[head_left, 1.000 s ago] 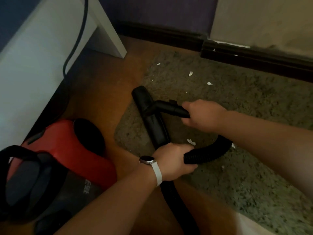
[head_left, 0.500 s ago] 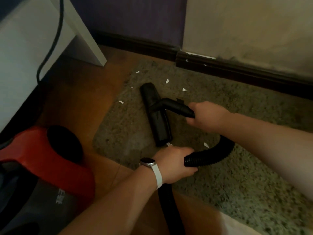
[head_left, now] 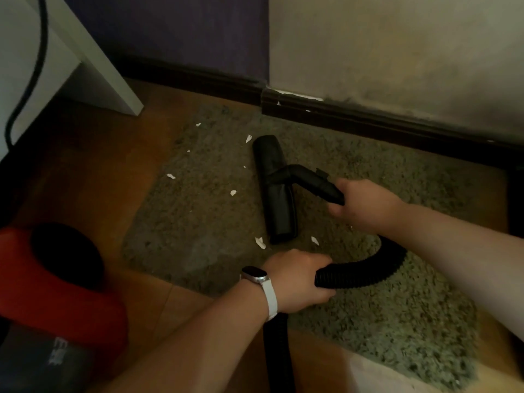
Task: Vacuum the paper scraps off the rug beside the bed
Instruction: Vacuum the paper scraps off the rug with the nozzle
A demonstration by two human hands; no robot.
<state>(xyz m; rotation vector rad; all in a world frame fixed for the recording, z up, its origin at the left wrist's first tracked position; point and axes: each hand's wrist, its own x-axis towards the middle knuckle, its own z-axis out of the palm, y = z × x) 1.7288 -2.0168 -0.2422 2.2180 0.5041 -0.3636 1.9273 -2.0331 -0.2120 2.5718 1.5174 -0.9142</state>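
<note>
right hand wrapped round floor nozzle neck | left hand clamps ribbed hose | paper scraps on rug left of nozzle | risk: hose kinks, suction drops; scraps scatter onto wood floor

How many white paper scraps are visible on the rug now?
8 paper scraps on the rug: six left of the floor nozzle, two by its near end, one on each side. Others may hide beneath it.
</note>
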